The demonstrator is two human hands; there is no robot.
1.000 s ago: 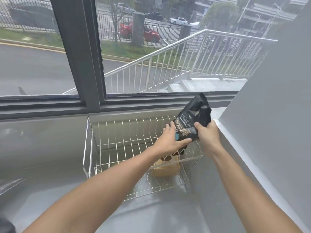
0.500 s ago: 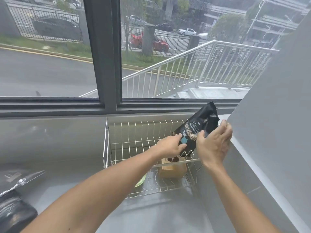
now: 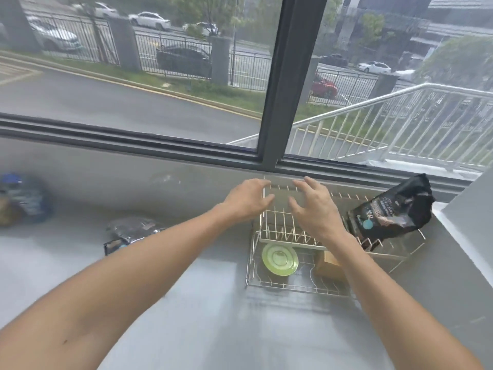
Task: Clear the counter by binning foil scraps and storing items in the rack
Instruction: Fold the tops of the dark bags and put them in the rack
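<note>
A two-tier wire rack (image 3: 282, 235) stands on the grey counter against the window sill. A black pouch (image 3: 392, 213) leans upright on the right end of its upper tier. On the lower tier lie a green plate (image 3: 279, 259) and a tan block (image 3: 326, 265). My left hand (image 3: 246, 200) hovers over the rack's left back corner, fingers apart and holding nothing. My right hand (image 3: 316, 209) hangs over the upper tier, open and empty, apart from the pouch. A second dark pouch (image 3: 130, 233) lies flat on the counter to the left.
A blurred blue-and-white package (image 3: 22, 200) sits at the far left of the counter (image 3: 213, 316). A grey wall (image 3: 474, 222) closes the right side just past the rack. The window frame (image 3: 280, 84) runs along the back.
Both hands have let go of the black pouch, which now rests on the rack's upper tier. The hands have moved left, and the view has swung left, revealing more counter.
</note>
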